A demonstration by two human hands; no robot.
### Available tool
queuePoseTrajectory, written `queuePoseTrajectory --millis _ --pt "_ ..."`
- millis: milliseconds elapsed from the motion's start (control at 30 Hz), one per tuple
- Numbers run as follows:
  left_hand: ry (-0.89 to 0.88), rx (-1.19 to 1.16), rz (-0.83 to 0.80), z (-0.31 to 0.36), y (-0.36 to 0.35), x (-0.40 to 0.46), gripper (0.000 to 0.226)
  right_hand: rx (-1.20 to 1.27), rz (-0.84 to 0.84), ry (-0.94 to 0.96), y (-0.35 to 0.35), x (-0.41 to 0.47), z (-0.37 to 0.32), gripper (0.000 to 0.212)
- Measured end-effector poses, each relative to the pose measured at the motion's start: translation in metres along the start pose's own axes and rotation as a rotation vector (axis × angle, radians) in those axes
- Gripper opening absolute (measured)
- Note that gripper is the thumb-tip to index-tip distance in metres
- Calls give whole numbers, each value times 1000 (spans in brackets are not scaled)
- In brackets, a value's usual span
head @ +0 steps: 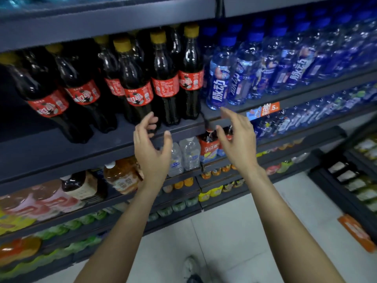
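left hand (152,152): grip wide, fingers loosely curved, holding nothing; fingertips just in front of the foot of a dark plastic cola bottle with red label and yellow cap (165,82), centre of frame, upright on the dark grey metal shelf (61,160). right hand (238,139): grip likewise spread and empty, just below a clear blue plastic drink bottle with blue cap (218,78). handling note, as a judgement: take the cola bottle low round its body, lift straight up, and spare its close-packed neighbours.
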State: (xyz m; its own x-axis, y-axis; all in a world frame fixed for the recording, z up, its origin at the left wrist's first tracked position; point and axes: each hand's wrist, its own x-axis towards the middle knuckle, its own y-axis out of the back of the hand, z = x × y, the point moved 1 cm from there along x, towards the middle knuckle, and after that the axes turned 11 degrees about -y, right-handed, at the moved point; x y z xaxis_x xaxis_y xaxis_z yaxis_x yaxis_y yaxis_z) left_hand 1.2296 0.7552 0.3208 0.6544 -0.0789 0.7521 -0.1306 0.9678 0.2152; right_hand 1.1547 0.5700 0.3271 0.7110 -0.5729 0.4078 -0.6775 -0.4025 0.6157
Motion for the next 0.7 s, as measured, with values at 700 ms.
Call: queuePoseTrajectory --millis 700 --pt "337 -108 -1606 266 -331 -431 21 -98 127 -1262 380 -425 401 25"
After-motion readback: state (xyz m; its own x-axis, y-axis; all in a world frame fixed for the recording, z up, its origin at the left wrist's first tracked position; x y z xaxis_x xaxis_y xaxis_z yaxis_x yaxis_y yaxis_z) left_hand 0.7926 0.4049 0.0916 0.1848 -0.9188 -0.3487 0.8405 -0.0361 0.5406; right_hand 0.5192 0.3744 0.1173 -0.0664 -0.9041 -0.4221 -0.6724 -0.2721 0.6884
